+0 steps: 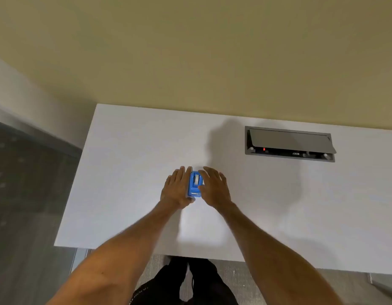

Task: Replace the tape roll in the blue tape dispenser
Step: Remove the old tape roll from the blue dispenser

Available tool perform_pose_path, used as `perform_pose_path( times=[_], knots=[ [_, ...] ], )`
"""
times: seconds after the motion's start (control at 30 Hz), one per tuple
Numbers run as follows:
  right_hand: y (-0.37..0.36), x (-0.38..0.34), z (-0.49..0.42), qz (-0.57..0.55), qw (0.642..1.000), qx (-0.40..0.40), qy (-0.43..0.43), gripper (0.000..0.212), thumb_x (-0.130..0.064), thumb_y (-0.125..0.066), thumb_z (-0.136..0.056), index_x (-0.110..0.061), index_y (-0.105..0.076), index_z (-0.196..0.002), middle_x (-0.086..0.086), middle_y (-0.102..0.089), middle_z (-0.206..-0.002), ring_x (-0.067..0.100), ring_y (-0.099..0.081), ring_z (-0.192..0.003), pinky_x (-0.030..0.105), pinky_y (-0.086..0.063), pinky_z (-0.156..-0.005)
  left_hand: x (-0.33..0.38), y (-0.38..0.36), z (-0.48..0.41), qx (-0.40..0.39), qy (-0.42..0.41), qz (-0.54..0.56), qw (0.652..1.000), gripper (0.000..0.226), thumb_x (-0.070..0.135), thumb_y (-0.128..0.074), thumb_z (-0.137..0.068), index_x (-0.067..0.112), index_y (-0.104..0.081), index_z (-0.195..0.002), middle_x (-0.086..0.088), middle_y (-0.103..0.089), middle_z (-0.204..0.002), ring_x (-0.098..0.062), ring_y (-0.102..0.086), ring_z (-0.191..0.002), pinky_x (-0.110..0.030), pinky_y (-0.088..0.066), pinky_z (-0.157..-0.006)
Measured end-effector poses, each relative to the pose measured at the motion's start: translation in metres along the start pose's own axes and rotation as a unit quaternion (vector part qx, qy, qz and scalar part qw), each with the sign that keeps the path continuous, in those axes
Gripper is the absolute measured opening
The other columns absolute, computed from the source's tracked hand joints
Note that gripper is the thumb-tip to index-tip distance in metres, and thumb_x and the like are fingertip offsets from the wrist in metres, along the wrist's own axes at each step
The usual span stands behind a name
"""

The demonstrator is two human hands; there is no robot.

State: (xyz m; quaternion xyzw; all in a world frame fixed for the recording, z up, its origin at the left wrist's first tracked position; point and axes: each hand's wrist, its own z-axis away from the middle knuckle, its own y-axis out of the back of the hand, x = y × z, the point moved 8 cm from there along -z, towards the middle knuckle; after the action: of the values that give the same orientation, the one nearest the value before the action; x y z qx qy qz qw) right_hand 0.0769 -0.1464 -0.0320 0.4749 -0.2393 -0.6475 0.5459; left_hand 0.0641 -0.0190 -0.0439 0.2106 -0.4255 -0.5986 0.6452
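A small blue tape dispenser (194,185) stands on the white table (129,172), its cutter end toward me and a pale tape roll showing in its top slot. My left hand (177,188) lies flat against the dispenser's left side, fingers straight and pointing away from me. My right hand (213,187) is at its right side, fingers spread and extended, thumb near the roll. Whether either hand grips the dispenser is unclear; both flank it closely. No spare tape roll is visible.
A grey cable box (289,143) with its lid tilted up is set into the table at the back right. A beige wall rises behind the table. My dark-trousered legs (190,282) show below the table's near edge; grey floor lies to the left.
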Motion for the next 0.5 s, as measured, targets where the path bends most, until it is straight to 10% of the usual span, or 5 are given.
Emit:
perform_pose_path(
  times=[0.5],
  knots=[
    [-0.009,0.003,-0.023,0.005,1.0,0.002,-0.029,0.052,-0.039,-0.065,-0.102,-0.022,-0.049,-0.149,-0.001,-0.04,-0.165,0.017,-0.04,-0.153,0.042,-0.02,-0.133,-0.01,-0.016,-0.015,-0.03,0.007,0.009,0.999,0.096,0.051,-0.065,-0.102,0.025,-0.004,-0.173,-0.013,-0.001,-0.182,-0.034,-0.007,-0.17,-0.049,-0.016,-0.14]
  ],
)
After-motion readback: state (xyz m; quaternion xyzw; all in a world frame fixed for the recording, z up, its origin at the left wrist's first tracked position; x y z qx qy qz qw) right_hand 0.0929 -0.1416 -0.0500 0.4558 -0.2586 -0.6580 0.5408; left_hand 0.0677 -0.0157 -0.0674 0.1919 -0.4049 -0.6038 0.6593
